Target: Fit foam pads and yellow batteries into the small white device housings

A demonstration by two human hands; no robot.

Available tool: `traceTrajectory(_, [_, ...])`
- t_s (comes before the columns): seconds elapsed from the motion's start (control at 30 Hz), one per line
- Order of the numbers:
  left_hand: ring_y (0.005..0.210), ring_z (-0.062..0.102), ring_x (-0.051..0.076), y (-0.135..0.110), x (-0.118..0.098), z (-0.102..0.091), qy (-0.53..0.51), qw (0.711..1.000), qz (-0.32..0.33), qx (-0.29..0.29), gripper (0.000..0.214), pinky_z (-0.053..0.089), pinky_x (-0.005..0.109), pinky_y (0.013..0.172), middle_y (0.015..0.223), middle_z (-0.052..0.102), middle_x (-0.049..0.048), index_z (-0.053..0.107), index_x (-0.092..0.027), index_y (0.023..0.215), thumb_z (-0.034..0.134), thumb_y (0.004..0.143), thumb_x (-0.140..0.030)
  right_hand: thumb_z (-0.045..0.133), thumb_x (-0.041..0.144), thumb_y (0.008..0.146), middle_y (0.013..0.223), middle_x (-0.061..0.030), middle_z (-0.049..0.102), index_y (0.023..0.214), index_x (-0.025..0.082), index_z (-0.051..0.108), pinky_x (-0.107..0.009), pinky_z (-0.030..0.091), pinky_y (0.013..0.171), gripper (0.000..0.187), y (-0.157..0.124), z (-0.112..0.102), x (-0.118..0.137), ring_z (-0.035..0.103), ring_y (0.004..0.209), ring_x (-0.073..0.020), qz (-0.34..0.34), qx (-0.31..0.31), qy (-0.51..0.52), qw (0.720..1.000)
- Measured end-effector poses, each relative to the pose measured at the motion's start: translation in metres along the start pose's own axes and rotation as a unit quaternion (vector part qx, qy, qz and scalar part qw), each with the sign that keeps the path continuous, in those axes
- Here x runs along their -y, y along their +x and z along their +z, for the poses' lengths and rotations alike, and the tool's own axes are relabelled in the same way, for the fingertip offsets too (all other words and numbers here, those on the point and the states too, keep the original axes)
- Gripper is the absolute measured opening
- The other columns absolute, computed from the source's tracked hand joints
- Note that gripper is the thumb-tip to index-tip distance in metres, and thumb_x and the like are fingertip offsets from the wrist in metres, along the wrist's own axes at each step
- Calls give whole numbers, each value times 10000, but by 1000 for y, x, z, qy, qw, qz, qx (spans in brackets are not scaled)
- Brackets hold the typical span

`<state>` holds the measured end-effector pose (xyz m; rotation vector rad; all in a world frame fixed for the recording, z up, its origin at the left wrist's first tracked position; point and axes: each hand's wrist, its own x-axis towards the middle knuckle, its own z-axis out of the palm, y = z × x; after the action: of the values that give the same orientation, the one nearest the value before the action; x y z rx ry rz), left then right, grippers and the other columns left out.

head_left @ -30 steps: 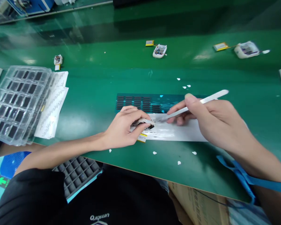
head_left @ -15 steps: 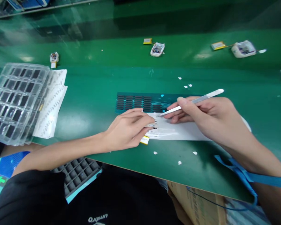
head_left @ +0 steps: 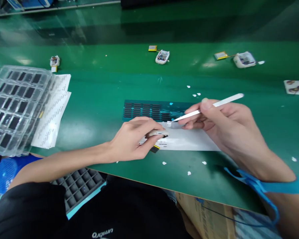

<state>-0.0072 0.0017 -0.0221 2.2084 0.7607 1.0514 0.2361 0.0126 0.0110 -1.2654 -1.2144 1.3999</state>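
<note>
- Left hand is curled tight. Thumb and fingertips pinch the casing, a small white shell, by its long sides.
- The casing rests on the backing sheet, near the front edge of the green table.
- Right hand is closed in a pen grip on the tweezers. The tips are nipped on a tiny white sticker, just beside the casing and over the sheet.
- Sticker: judged featherlight, floppy and probably tacky on one face, so an edge grip with the tips only.
- Casing: looks like light, rigid, smooth plastic with the electronics likely exposed. A hold on the sides suits it, with no pressure on the open face.
- Pad sheet lies behind the hands. It carries rows of black pads, and its right part looks stripped.
- Blister tray, far left, is clear, with a dark square part in most pockets.
- Grid tray sits below the table edge; its contents can't be made out.
</note>
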Motion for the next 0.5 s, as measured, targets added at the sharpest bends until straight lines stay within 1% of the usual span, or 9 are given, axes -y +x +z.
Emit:
traceTrajectory(0.07, [757, 793, 144, 4, -6, -3, -86, 994, -64, -13, 90, 643, 225, 715, 910, 823, 53, 736, -139, 1040, 686, 1009, -207, 938, 639, 778, 688, -40, 727, 714, 225, 752, -304, 642, 574, 458, -10, 9, 5, 722, 572, -183, -77, -63, 16, 995])
traceTrajectory(0.1, [730, 788, 130, 5, -9, -5, -141, 984, -106, -13, 103, 628, 194, 658, 928, 822, 51, 743, -141, 1037, 699, 1011, -229, 927, 604, 814, 665, -26, 708, 724, 236, 735, -312, 637, 555, 425, -16, 13, 6, 726, 566, -192, -121, -93, 19, 988])
traceTrajectory(0.13, [738, 796, 127, 6, -12, -6, -199, 969, -149, -8, 117, 633, 185, 651, 980, 824, 56, 747, -142, 1052, 701, 1013, -242, 892, 564, 875, 667, -25, 710, 753, 245, 730, -329, 646, 564, 378, -22, 17, 6, 744, 590, -209, -151, -107, 12, 983])
traceTrajectory(0.17, [776, 812, 138, 7, -14, -7, -256, 949, -187, -1, 136, 656, 196, 687, 1045, 824, 66, 749, -143, 1088, 697, 1015, -245, 848, 524, 932, 677, -27, 720, 787, 253, 733, -341, 653, 566, 328, -27, 20, 5, 760, 611, -224, -182, -116, 2, 976])
traceTrajectory(0.23, [888, 839, 183, 7, -16, -8, -345, 908, -235, 27, 214, 695, 249, 805, 1143, 818, 89, 737, -141, 1193, 708, 1006, -240, 760, 449, 1018, 708, -25, 746, 866, 266, 752, -366, 678, 590, 238, -35, 23, 2, 788, 655, -246, -216, -111, -39, 969])
traceTrajectory(0.27, [934, 843, 205, 7, -17, -8, -374, 893, -248, 45, 267, 700, 271, 851, 1154, 819, 98, 723, -140, 1244, 725, 996, -238, 731, 422, 1039, 711, -20, 748, 886, 268, 759, -363, 680, 580, 219, -37, 24, 0, 791, 654, -248, -232, -104, -61, 965])
traceTrajectory(0.33, [1005, 841, 238, 7, -18, -8, -401, 877, -252, 75, 369, 694, 288, 914, 1143, 827, 114, 694, -132, 1312, 775, 965, -231, 697, 389, 1060, 695, -4, 733, 897, 265, 762, -347, 672, 552, 215, -39, 25, -3, 786, 631, -240, -252, -86, -94, 959])
traceTrajectory(0.4, [1051, 834, 255, 6, -20, -8, -409, 874, -248, 88, 431, 687, 298, 958, 1163, 827, 138, 670, -114, 1345, 798, 946, -213, 686, 374, 1066, 674, 12, 709, 891, 258, 752, -327, 661, 537, 220, -38, 25, -5, 773, 602, -221, -255, -70, -99, 959])
traceTrajectory(0.5, [1070, 829, 261, 6, -23, -8, -415, 870, -248, 91, 460, 687, 305, 980, 1202, 818, 163, 644, -89, 1378, 784, 952, -195, 680, 365, 1071, 676, 23, 698, 896, 256, 741, -310, 658, 536, 215, -36, 24, -5, 758, 584, -198, -246, -61, -91, 963])
